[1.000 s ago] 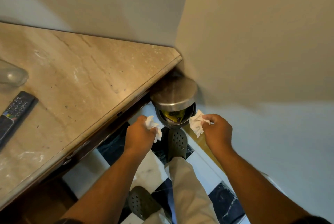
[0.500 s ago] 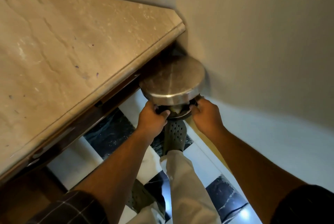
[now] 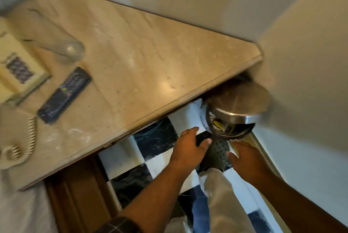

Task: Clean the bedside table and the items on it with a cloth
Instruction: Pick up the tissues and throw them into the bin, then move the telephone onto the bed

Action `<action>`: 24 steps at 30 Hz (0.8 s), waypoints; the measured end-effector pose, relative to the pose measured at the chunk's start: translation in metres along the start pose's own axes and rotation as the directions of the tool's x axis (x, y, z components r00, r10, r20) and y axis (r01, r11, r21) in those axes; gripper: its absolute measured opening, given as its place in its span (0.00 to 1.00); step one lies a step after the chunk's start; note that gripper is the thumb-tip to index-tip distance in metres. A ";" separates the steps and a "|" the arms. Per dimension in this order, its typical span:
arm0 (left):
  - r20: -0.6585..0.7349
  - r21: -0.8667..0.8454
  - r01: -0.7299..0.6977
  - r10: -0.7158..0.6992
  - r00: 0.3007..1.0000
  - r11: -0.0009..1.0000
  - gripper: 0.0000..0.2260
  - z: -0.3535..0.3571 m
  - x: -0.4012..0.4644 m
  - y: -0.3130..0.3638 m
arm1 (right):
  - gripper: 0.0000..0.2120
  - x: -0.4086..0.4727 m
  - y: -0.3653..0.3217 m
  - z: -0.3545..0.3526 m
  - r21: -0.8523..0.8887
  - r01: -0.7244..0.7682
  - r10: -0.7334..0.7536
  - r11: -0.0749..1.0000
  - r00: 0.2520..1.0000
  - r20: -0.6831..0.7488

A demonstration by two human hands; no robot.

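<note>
The beige marble top of the bedside table (image 3: 143, 63) fills the left and middle of the view. On it lie a black remote (image 3: 65, 95), a clear glass on its side (image 3: 62, 44), a cream telephone (image 3: 17, 69) and its coiled cord (image 3: 28, 138). My left hand (image 3: 190, 148) and my right hand (image 3: 246, 157) hover empty with relaxed fingers just below a steel pedal bin (image 3: 237, 112) whose lid stands raised. Scraps show inside the bin. No cloth or tissue is visible in either hand.
The bin stands in the corner between the table's right end and the wall (image 3: 301, 63). My foot in a grey perforated shoe (image 3: 218, 151) presses its pedal on the checkered black-and-white floor (image 3: 150, 144). A wooden table front (image 3: 75, 195) lies below the top.
Both hands held crumpled white tissues a second ago, reached into the open bin, and have now drawn back empty. The view has swung left, bringing the remote, glass and telephone in.
</note>
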State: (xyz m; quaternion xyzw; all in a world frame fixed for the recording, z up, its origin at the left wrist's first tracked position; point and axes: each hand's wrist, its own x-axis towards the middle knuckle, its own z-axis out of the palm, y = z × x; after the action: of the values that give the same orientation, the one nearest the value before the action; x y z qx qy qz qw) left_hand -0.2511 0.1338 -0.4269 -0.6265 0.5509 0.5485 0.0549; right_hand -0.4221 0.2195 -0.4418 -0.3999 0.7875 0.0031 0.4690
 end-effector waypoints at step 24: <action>-0.493 -0.063 -0.092 0.049 0.869 0.994 0.39 -0.258 -0.148 -0.150 | 0.25 -0.094 -0.306 0.034 -0.160 0.505 -0.526 0.848 0.840 -0.134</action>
State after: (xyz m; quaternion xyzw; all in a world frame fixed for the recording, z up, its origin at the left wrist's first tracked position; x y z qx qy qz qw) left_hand 0.0536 0.1118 -0.2951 -0.7264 0.5458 0.3960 -0.1330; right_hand -0.1807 0.0827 -0.2780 -0.6229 0.6866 -0.1111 0.3580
